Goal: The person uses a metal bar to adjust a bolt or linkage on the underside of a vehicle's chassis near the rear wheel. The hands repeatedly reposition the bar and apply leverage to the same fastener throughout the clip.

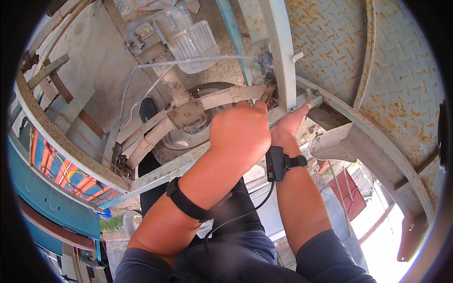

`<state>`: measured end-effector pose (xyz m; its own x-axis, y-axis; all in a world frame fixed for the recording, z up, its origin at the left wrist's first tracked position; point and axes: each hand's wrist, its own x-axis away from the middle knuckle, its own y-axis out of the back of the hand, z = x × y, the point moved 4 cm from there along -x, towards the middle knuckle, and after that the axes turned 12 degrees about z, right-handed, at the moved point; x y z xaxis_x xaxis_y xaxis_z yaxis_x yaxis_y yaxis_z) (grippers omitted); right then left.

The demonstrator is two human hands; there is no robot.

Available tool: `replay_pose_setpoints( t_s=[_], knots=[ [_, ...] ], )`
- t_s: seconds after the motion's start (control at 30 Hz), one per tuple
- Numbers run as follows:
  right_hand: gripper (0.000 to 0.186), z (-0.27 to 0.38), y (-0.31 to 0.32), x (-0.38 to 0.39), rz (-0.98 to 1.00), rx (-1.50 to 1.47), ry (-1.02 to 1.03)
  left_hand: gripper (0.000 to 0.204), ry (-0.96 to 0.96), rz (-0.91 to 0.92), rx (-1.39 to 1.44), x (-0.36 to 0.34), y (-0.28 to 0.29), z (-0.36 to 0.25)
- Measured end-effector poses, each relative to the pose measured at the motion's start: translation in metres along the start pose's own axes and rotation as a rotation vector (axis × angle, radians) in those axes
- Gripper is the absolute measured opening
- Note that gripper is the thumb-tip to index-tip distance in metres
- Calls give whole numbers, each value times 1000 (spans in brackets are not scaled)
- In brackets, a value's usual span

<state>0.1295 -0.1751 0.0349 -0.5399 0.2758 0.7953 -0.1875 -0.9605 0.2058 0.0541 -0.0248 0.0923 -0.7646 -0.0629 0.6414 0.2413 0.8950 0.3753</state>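
My left hand (240,128) is closed, knuckles up, at the joint beside a light-blue upright post (281,56). A narrow brownish metal piece (268,92) shows by its fingers, but the hand hides most of it and I cannot make out what it is. Just right of it, my right hand (289,126) lies stretched along a pale-blue crossbar (309,100), touching it near the post's foot. Bolts (309,92) stick up beside that end of the bar. A worn flat metal arm (222,98) runs left from the joint to a bracket plate (187,114).
A grey motor with gearbox (193,45) sits beyond the frame, with a sheathed cable (207,59) running past it. Rusty tread plate (330,47) covers the right side. A curved rusty beam (61,127) bounds the left, near orange panels (71,165). A wheel (184,137) lies below the arm.
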Motion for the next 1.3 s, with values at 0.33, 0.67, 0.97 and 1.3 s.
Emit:
replay_pose_setpoints(
  t_s=[0.33,0.67,0.97,1.3],
  knots=[
    [82,1,2,-4,62,-38,-20,26,64,53,-2,-6,-7,-11],
    [86,-16,42,-30,101,23,-165,25,-39,-7,-156,-3,-12,-48],
    [86,-6,43,-15,68,19,-133,53,-8,173,-157,-12,-4,-54],
    [86,-3,33,-15,51,21,-74,27,-35,171,-16,-10,5,-41]
  ],
)
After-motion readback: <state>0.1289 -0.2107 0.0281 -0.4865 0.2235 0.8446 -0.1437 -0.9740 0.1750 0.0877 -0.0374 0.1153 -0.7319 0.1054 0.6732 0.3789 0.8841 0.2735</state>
